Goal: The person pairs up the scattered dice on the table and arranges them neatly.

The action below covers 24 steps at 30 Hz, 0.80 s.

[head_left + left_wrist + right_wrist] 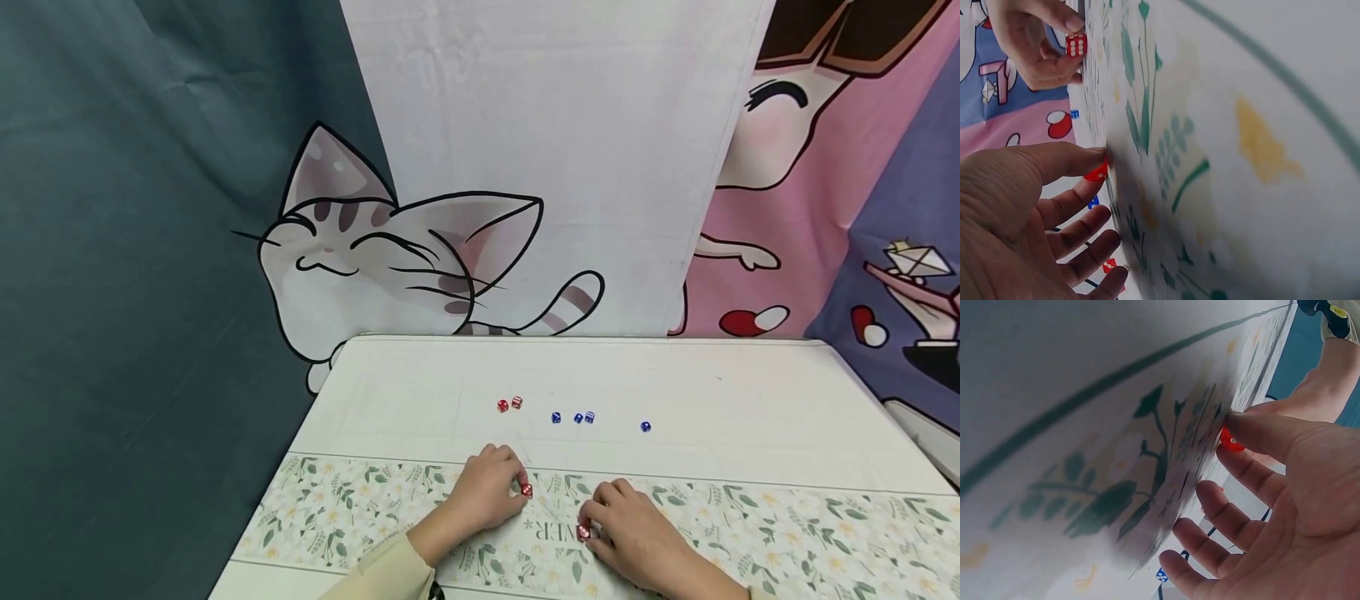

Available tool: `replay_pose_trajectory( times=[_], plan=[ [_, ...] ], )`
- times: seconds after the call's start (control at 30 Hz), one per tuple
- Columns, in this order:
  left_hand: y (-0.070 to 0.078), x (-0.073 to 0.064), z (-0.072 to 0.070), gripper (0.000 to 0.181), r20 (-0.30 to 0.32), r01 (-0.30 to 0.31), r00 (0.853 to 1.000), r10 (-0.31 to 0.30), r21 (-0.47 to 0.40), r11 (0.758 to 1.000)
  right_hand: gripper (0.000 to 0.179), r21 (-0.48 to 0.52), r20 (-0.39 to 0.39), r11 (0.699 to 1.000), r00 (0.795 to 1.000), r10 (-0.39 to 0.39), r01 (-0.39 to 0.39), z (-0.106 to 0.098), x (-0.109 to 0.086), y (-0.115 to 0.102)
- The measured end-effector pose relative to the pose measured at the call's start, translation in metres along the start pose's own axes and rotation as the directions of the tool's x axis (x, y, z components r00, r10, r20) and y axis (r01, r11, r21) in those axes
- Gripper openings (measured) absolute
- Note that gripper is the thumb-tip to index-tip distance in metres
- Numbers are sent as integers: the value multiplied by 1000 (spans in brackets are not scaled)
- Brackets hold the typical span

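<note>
My left hand (487, 487) pinches a red die (527, 491) between thumb and index finger over the floral band. The left wrist view shows that die (1095, 170) low at the cloth, with the other fingers spread loosely. To the right and a little nearer, my right hand (630, 533) grips a second red die (583, 532) by thumb and index fingertips. In the right wrist view the fingers partly cover this die (1232, 439). White pips show on both.
Beyond the hands lie two more red dice (517, 402), side by side. Several blue dice (556, 417) are spread to their right, one blue die (646, 427) farthest right. The white tabletop (420, 375) ends at cartoon-printed curtains (570, 125).
</note>
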<state>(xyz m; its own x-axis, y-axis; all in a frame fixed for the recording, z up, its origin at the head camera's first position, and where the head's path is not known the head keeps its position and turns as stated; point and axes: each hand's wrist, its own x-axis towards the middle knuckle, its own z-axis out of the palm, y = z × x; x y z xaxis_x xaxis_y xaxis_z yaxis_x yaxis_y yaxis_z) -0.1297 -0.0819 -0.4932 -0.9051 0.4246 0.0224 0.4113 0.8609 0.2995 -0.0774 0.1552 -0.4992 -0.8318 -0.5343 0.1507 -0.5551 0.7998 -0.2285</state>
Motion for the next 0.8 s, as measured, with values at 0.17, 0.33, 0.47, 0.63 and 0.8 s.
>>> replay_pose_trajectory(
  times=[0.17, 0.33, 0.47, 0.63, 0.8],
  plan=[
    [6, -4, 1, 16, -9, -41, 999, 41, 19, 999, 15, 6, 10, 1000, 1000, 3, -3, 0, 0, 0],
    [11, -6, 3, 17, 4, -60, 998, 60, 33, 998, 15, 9, 14, 1000, 1000, 3, -4, 0, 0, 0],
    [15, -7, 5, 17, 14, -64, 998, 63, 38, 997, 15, 11, 3, 1000, 1000, 1, -1, 0, 0, 0],
    [20, -10, 7, 17, 10, -84, 996, 83, 41, 996, 17, 4, -18, 1000, 1000, -17, 17, 0, -1, -1],
    [25, -11, 9, 16, 17, -95, 995, 95, 37, 995, 17, 4, -27, 1000, 999, -21, 21, -1, -1, 0]
  ],
)
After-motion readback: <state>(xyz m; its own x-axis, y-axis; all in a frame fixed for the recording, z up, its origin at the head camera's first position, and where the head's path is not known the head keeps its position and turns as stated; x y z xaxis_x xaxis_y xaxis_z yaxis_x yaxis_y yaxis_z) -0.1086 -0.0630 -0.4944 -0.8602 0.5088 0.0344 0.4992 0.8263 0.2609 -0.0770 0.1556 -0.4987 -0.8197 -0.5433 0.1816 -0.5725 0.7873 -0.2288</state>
